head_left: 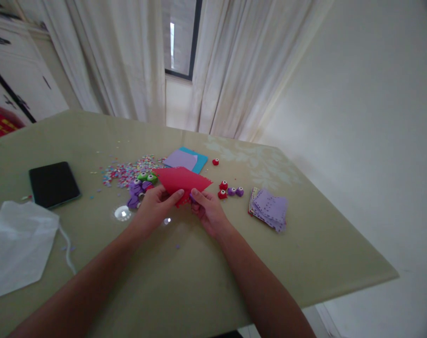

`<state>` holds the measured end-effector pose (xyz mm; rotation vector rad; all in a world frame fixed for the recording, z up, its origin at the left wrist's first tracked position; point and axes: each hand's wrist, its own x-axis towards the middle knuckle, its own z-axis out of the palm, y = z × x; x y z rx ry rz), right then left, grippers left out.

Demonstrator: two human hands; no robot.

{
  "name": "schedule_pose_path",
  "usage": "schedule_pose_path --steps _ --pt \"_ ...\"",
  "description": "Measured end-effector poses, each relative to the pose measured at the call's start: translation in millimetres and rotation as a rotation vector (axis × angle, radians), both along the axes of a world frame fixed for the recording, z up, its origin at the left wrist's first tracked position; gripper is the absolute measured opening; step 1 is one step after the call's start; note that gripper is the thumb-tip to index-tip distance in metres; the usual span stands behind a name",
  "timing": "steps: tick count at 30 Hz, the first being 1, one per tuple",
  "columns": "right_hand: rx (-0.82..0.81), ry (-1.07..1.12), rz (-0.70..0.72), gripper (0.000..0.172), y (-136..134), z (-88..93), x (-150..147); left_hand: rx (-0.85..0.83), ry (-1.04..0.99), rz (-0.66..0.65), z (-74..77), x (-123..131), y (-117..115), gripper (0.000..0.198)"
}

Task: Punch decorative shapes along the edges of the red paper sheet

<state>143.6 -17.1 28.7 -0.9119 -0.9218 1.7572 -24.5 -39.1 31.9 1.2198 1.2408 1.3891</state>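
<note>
A sheet of red paper is held up over the table, with tiny notches or holes along its edges. My left hand pinches its lower left part between thumb and fingers. At the sheet's lower right edge, my right hand closes on a small purple paper punch, mostly hidden by the fingers. Just beyond my left hand sits a pile of purple punches with green ones. To the right of the sheet stand red punches and purple punches.
Coloured paper confetti spreads behind the pile. Purple and blue sheets lie farther back. A stack of punched purple cards is at right. A black-screened tablet and white face mask lie at left.
</note>
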Motion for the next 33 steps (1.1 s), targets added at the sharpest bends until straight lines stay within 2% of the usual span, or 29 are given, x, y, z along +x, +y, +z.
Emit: schedule_pose_path --steps 6,21,33 --pt "0.014 -0.009 -0.007 0.056 -0.3 -0.3 -0.9 0.001 0.026 0.002 -1.4 -0.7 1.1 0.049" --pt "0.022 -0.011 -0.038 0.052 -1.7 -1.6 -3.4 -0.05 0.052 0.031 -6.0 0.7 0.1 0.059" --pt "0.03 -0.024 -0.028 0.058 -1.0 -2.8 -5.5 -0.024 0.032 0.026 -4.5 2.2 1.0 0.058"
